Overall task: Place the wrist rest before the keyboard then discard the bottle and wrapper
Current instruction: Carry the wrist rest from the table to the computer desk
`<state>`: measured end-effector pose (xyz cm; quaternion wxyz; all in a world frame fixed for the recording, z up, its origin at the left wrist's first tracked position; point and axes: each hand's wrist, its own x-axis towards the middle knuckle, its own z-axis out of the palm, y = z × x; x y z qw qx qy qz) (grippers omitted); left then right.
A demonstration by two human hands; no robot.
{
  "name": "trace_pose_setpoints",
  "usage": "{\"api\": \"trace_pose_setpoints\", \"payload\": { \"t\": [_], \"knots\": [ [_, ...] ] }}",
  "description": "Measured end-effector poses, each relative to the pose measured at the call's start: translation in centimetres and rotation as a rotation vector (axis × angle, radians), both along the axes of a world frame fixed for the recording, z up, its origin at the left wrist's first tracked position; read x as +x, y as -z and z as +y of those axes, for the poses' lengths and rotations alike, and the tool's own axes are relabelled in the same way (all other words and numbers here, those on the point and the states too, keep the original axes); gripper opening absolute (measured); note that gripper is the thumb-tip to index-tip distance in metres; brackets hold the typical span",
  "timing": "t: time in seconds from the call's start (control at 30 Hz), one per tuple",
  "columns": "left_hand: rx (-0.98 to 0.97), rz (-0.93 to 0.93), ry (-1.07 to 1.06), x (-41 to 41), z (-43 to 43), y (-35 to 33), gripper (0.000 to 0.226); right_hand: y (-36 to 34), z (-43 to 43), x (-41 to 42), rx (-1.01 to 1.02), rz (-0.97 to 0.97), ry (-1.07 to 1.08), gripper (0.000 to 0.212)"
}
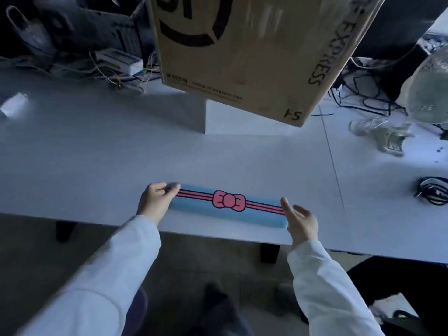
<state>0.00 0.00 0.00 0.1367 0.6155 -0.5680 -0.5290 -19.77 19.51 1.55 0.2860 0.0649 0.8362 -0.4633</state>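
A long blue wrist rest (228, 212) with pink stripes and a pink bow lies near the front edge of the white table (121, 154). My left hand (156, 202) pinches its left end between thumb and fingers. My right hand (299, 223) is at its right end, fingers spread and touching the edge. A crumpled clear wrapper (380, 134) lies at the right of the table. A small pale object that may be a bottle (14, 105) lies blurred at the far left. No keyboard is visible.
A large cardboard box (242, 49) stands at the back centre of the table. Tangled cables and devices (116, 66) lie at the back left, more cables (363, 98) at the back right. A black coiled cable (434, 194) sits at the right edge.
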Motion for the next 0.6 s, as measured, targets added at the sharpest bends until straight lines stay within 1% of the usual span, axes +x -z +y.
{"api": "trace_pose_setpoints", "payload": {
  "t": [0.07,0.1,0.13,0.17,0.2,0.23,0.27,0.33,0.37,0.43,0.47,0.57,0.6],
  "knots": [
    [0.023,-0.051,-0.003,-0.3,-0.6,1.2,0.069,1.2,-0.1,-0.9,0.098,0.036,-0.017,0.07],
    [0.048,-0.077,-0.021,-0.3,-0.8,2.2,0.072,2.2,0.0,-1.4,0.14,0.015,-0.021,0.075],
    [0.073,-0.092,-0.043,-0.1,-1.0,3.0,0.07,3.3,0.1,-1.8,0.16,-0.018,-0.014,0.075],
    [0.087,-0.12,-0.065,-0.3,-1.2,3.5,0.058,4.0,-0.1,-1.9,0.195,-0.047,-0.011,0.073],
    [0.089,-0.158,-0.076,-0.6,-1.4,3.9,0.039,4.6,-0.3,-2.1,0.235,-0.07,-0.01,0.071],
    [0.095,-0.176,-0.086,-0.8,-1.6,4.2,0.026,5.1,-0.6,-2.3,0.263,-0.081,-0.012,0.07],
    [0.107,-0.177,-0.088,-1.0,-1.9,4.5,0.028,5.4,-0.9,-2.7,0.285,-0.09,-0.013,0.071],
    [0.143,-0.139,-0.08,-1.3,-2.5,5.4,0.069,6.2,-1.2,-3.2,0.308,-0.095,-0.002,0.073],
    [0.154,-0.139,-0.076,-1.5,-2.7,5.7,0.082,6.6,-1.3,-3.5,0.32,-0.094,0.011,0.072],
    [0.154,-0.155,-0.063,-1.9,-3.2,6.4,0.088,7.0,-1.6,-4.0,0.358,-0.103,0.02,0.07],
    [0.145,-0.167,-0.058,-2.0,-3.2,6.5,0.088,6.9,-1.7,-4.1,0.376,-0.102,0.01,0.068],
    [0.146,-0.188,-0.084,-2.1,-3.7,7.1,0.088,6.6,-2.1,-4.9,0.417,-0.056,-0.055,0.052],
    [0.155,-0.182,-0.086,-2.0,-3.8,7.2,0.085,6.4,-2.1,-5.0,0.418,-0.039,-0.066,0.051]
  ]
}}
